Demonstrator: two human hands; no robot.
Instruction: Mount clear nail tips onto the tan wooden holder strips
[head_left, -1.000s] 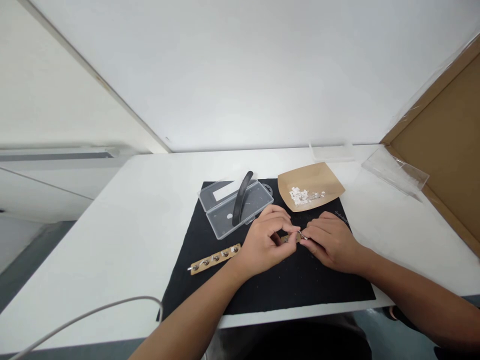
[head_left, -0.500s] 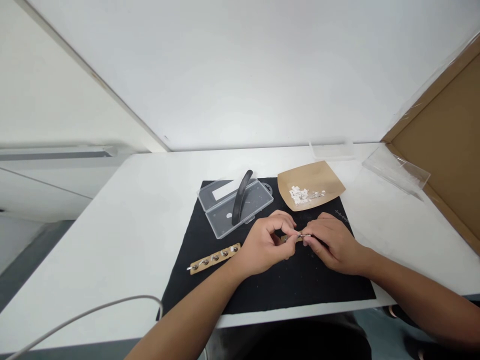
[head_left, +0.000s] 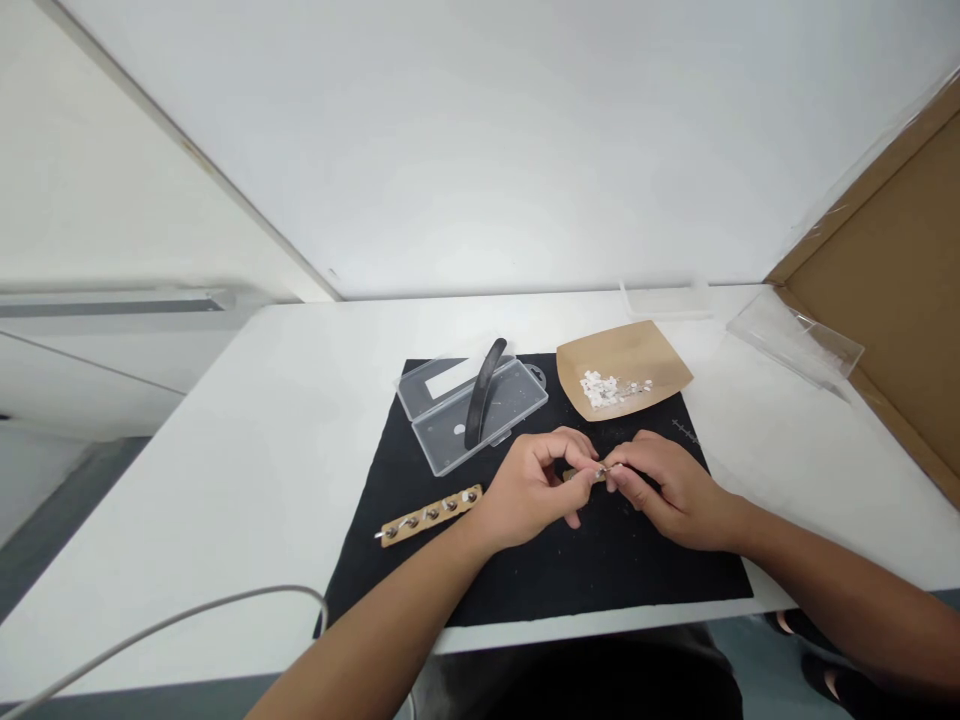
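Note:
My left hand and my right hand meet over the black mat. Thumb and fingers of both are pinched round a tiny metallic piece, too small and covered for me to tell its kind. Just behind and below the fingertips shows part of a second tan strip, mostly hidden by my left hand. To the left of my left hand lies a tan strip bearing a row of several round metal studs, with small white slips on them.
Beyond my hands, a hinged clear plastic case lies opened, a curved black nail file across it. A brown paper tray holds small white pieces. Clear plastic boxes lie back right by a cardboard box. A cable runs front left.
The hands stay almost in place, pinched together at the same spot. Some lower fingers of my left hand have shifted slightly and now show below its thumb.

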